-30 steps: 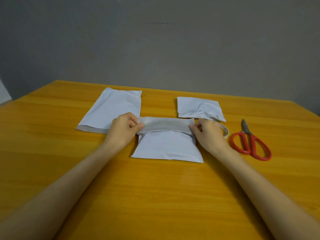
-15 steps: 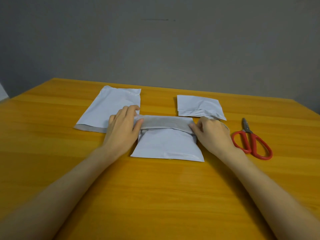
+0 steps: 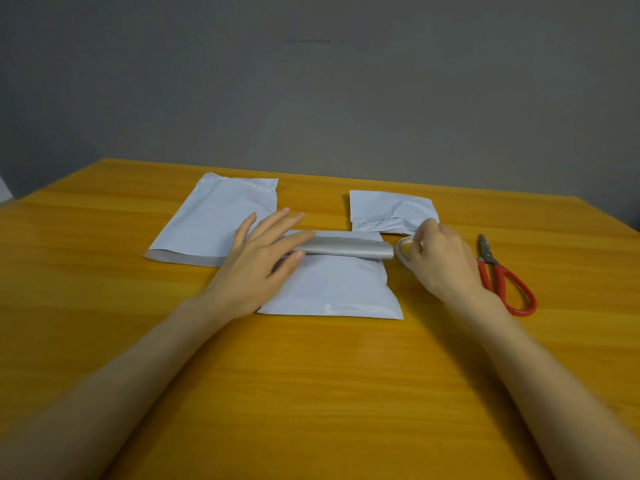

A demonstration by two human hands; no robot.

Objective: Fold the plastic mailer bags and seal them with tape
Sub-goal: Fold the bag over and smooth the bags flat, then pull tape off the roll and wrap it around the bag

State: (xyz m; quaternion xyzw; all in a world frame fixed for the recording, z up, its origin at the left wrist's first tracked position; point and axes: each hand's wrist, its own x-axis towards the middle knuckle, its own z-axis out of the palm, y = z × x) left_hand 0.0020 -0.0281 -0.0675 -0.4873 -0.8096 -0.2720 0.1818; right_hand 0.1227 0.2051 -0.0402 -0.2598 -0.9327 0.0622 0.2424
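Note:
A white mailer bag [image 3: 332,289] lies in the middle of the table with its grey top flap [image 3: 349,249] folded toward me. My left hand [image 3: 258,261] lies flat with straight fingers pressing the flap's left end. My right hand [image 3: 441,261] has its fingers curled round a clear tape roll [image 3: 405,252] just right of the flap. An unfolded white mailer [image 3: 214,220] lies at the back left. A folded one [image 3: 391,211] lies at the back right.
Red-handled scissors [image 3: 502,282] lie shut on the orange wooden table [image 3: 311,393], right of my right hand. A grey wall rises behind the table's far edge.
My right hand has left the flap's right end and taken hold of the tape roll. My left hand has flattened out on the flap's left end.

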